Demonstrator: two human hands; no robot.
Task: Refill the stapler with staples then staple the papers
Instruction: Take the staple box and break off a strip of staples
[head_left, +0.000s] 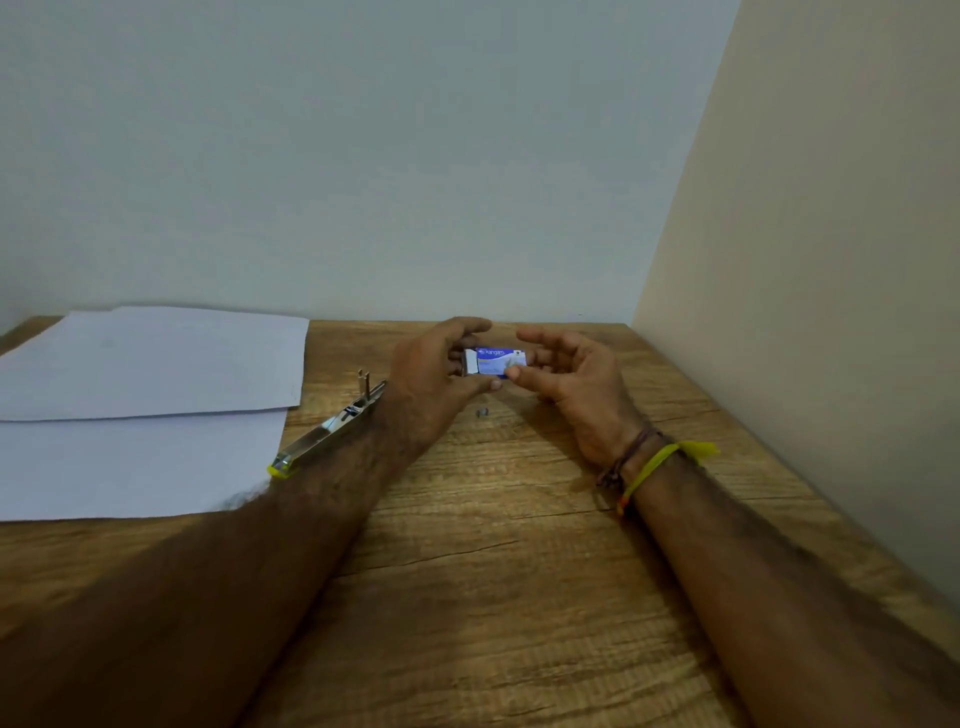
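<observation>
- My left hand (434, 371) sits just above the centre of the frame, fingers curled round the left end of the staple box (500, 361), thumb below and fingers above.
- My right hand (566, 376) is just right of it; the thumb tip pinches the lower right corner of the staple box, the other fingers curve loosely behind it.
- The staple box is blue and white, held between both hands above the bench (493, 571), its white inner tray showing at the left end.
- The stapler (327, 434) lies open on the bench at centre left, metal channel exposed, yellow end toward the lower left; my left forearm hides its far end.
- The papers (140, 405) lie at the left of the frame, two white sheets overlapping, just beside the stapler.
- A small dark piece (482, 412) lies on the bench below the hands; I cannot tell what it is.
- My right wrist carries a yellow band (654, 465) and a brown cord (626, 457).
</observation>
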